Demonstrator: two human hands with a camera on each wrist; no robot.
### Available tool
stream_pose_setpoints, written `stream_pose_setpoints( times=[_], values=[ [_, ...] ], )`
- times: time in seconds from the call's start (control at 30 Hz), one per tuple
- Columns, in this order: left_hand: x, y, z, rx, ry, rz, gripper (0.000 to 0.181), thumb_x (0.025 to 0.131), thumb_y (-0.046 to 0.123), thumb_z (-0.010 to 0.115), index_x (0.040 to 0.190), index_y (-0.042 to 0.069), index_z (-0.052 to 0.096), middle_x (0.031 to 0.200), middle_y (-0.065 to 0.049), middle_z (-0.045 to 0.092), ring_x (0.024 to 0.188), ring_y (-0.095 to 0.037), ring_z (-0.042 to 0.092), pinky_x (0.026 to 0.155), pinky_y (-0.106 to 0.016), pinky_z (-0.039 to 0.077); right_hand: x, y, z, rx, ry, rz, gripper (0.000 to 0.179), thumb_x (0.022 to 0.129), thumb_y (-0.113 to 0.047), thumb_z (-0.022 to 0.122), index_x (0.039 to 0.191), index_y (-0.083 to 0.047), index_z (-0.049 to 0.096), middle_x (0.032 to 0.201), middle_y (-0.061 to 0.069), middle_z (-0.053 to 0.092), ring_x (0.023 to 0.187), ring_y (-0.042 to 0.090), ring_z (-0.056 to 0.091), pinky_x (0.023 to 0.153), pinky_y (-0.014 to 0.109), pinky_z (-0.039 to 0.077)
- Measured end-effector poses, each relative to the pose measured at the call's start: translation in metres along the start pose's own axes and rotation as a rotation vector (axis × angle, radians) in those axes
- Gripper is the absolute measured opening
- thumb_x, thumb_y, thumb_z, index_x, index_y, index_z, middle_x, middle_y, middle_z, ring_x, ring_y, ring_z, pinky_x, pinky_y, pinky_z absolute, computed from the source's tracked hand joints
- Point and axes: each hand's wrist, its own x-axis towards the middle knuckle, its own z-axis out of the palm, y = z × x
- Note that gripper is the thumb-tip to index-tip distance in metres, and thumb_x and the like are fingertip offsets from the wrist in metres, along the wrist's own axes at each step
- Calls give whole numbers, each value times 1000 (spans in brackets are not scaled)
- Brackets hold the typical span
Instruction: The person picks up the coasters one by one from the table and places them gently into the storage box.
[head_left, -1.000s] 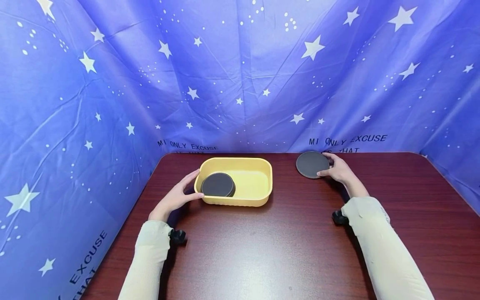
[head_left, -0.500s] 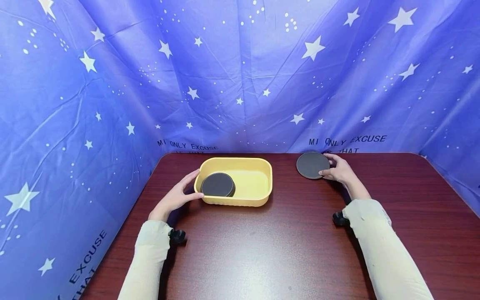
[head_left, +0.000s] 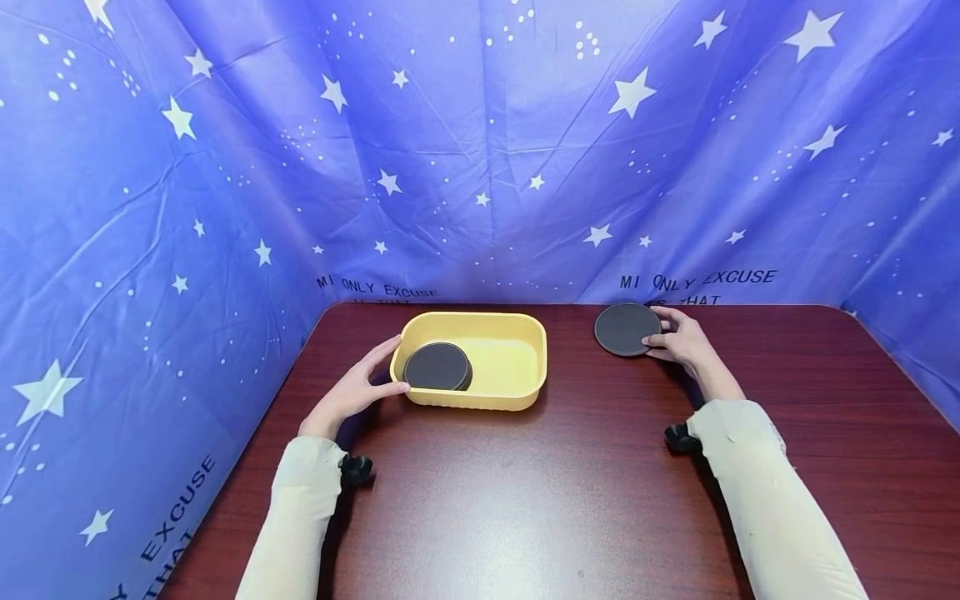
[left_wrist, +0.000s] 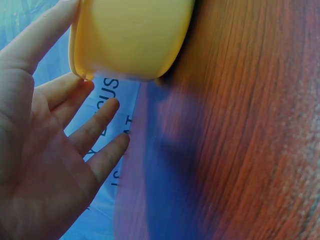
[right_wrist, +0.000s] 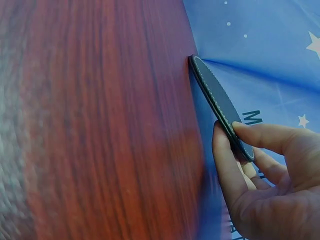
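Note:
A yellow rectangular box (head_left: 517, 367), open at the top, stands on the table in the head view. In its left end lies a dark round coaster (head_left: 437, 365) with a thick side, perhaps a stack. My left hand (head_left: 347, 395) touches the box's left end, thumb at the near corner and forefinger at the far one; in the left wrist view the other fingers are spread and fairly straight. Near the table's back edge my right hand (head_left: 688, 343) pinches a black coaster (right_wrist: 217, 90) with stitched rim, thumb on top and fingers beneath. Whether this coaster touches the table is unclear.
The dark red wooden table (head_left: 510, 500) has rounded back corners. A blue curtain (head_left: 487, 167) with white stars and lettering hangs right behind it and along the sides. Black wrist mounts (head_left: 356, 471) sit on both cream sleeves.
My right thumb has slid slightly toward the coaster's right edge, and the coaster has barely shifted. My left hand and the box stay in place; the head view has moved a little.

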Motion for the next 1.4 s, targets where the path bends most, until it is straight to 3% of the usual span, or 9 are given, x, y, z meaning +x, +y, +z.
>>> stream_pose_setpoints(
  times=[0.33, 1.4],
  values=[
    [1, -2, 0, -34, -2, 8, 82, 89, 14, 75, 156, 4, 29, 165, -18, 24, 152, -40, 20, 120, -63, 23, -4, -3, 2, 60, -15, -4, 81, 89, 9, 62, 158, 0, 18, 91, -9, 57, 76, -2, 65, 73, 21, 60],
    [-1, 3, 0, -12, 2, 2, 81, 89, 13, 74, 155, 2, 31, 164, -19, 25, 152, -41, 20, 120, -63, 21, -13, -14, 13, 73, -57, -12, 78, 91, 9, 61, 156, 2, 19, 91, -8, 57, 75, -1, 66, 72, 21, 61]
  ],
)
